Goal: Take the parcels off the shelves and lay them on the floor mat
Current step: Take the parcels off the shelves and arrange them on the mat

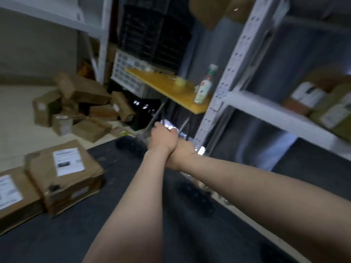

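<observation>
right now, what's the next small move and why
Probably lift the right hand toward the parcels on the shelf: two boxes already lie at the edge of the mat, and more wait up there. Whether it or the left hand holds anything is too blurred to tell.

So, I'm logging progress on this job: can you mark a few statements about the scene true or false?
1. Two labelled parcels lie at the mat's left edge. True.
2. The shelf on the right is bare. False: boxes sit on it.
3. A bottle stands on the yellow table. True.
4. The left hand and right hand are far apart. False: they touch.
</observation>
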